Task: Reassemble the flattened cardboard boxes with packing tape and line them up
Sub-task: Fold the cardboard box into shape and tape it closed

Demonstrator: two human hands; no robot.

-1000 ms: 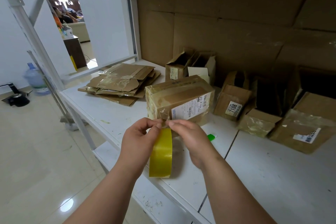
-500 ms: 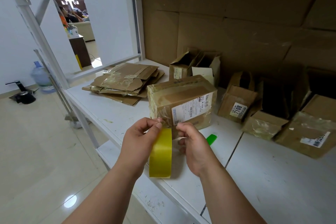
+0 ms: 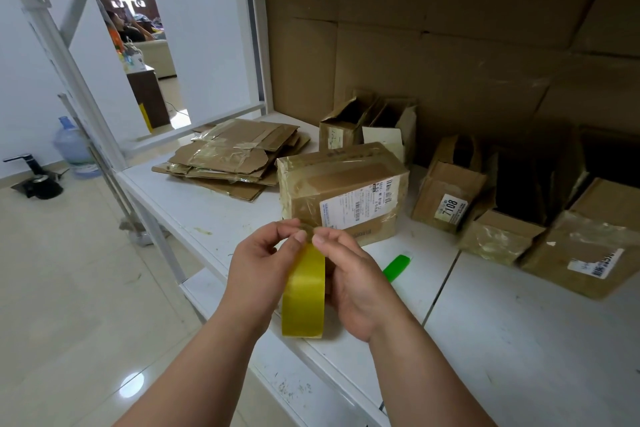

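Tape roll: the yellow packing tape roll point(image 3: 304, 295) stands on edge between both hands, over the front edge of the worktop point(image 3: 519, 340).
Left hand: the left hand point(image 3: 258, 270) grips the roll from its side, thumb and forefinger pinched at the top of the roll.
Right hand: the right hand point(image 3: 349, 274) cups the roll's other side, its fingers point(image 3: 320, 240) pinching at the same top spot, touching the left fingertips.
Change: half a second ago the right fingers sat apart from the left ones; now they are back together at the tape's top.
Meaning: likely still picking for the tape's loose end; no strip is drawn out yet.
Taped box: the taped box point(image 3: 341, 189) stands just beyond the fingertips.
Flattened boxes: the flattened boxes point(image 3: 235, 158) lie stacked beyond and left of the fingers, still waiting.
Other boxes: the open boxes point(image 3: 450, 198) stand beyond and right, loosely lined.
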